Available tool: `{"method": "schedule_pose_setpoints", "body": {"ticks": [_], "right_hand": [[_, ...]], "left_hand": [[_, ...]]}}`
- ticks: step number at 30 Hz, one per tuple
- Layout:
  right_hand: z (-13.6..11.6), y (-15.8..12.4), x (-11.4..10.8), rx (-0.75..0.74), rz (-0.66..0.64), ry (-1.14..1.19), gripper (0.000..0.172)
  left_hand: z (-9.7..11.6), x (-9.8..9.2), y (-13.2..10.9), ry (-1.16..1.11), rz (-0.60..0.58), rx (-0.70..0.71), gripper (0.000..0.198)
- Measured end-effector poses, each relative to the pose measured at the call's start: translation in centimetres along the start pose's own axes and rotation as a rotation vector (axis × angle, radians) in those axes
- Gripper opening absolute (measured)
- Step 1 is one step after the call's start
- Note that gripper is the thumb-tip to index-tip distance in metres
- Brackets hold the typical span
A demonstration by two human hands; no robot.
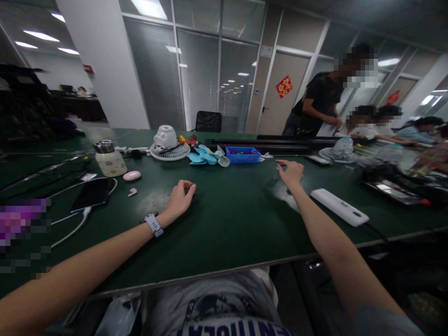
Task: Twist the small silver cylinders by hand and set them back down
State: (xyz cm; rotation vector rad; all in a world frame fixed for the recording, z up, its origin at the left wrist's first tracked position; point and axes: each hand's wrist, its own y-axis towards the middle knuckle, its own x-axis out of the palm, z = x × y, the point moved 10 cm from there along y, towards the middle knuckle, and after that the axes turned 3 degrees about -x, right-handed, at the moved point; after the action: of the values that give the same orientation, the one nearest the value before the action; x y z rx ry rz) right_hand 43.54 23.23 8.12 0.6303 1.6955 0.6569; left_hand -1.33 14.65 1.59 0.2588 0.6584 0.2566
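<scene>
My left hand (pixel 179 201) is low over the green table (pixel 227 219), with its fingers loosely bent and nothing visible in them. A watch with a light strap is on that wrist. Farther out and to the right, my right hand (pixel 291 172) has its index finger stretched to the left, with no object visible in it. Beyond the hands are a blue plastic basket (pixel 242 155) with small items in it, light-blue fan blades (pixel 203 156) and a white fan part with a round grille (pixel 170 151). A white power strip (pixel 339 206) lies right of my right forearm.
At the left are a patterned bottle (pixel 110 161), a pink earbud case (pixel 132 176), a single earbud (pixel 132 192) and a phone (pixel 91 193) with a white cable. Long black bars (pixel 252 145) lie at the back. A person (pixel 320 100) stands at the right, near several seated people.
</scene>
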Motion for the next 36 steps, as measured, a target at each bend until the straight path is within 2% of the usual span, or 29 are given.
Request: {"method": "schedule_pose_setpoints", "body": {"ticks": [7, 15, 19, 22, 25, 28, 33, 36], "right_hand": [[1.3, -0.1, 1.2, 0.066, -0.017, -0.050, 0.035], [0.8, 0.0, 1.9, 0.026, -0.119, -0.161, 0.036], [1.4, 0.1, 0.6, 0.013, -0.081, -0.217, 0.042], [4.5, 0.2, -0.9, 0.159, -0.062, -0.295, 0.049], [8.1, -0.5, -0.2, 0.333, -0.230, -0.319, 0.053], [10.0, -1.8, 1.3, 0.409, -0.404, -0.247, 0.052], [9.3, -2.0, 1.1, 0.390, -0.452, -0.235, 0.039], [6.2, -1.7, 1.5, 0.327, -0.544, -0.217, 0.034]], "left_hand": [[0.0, 0.1, 0.0, 0.012, -0.012, 0.012, 0.030], [-0.1, 0.3, 0.0, 0.005, -0.020, 0.013, 0.031], [0.2, 0.2, -0.1, 0.001, -0.029, 0.012, 0.031], [0.1, 0.2, -0.2, 0.005, -0.036, 0.004, 0.031], [0.1, 0.3, -0.2, 0.004, -0.039, 0.008, 0.032], [0.0, 0.3, -0.1, 0.004, -0.038, 0.008, 0.031], [-0.1, 0.3, 0.0, 0.002, -0.026, 0.011, 0.027], [-0.2, 0.3, 0.1, -0.010, -0.016, 0.022, 0.027]]}}
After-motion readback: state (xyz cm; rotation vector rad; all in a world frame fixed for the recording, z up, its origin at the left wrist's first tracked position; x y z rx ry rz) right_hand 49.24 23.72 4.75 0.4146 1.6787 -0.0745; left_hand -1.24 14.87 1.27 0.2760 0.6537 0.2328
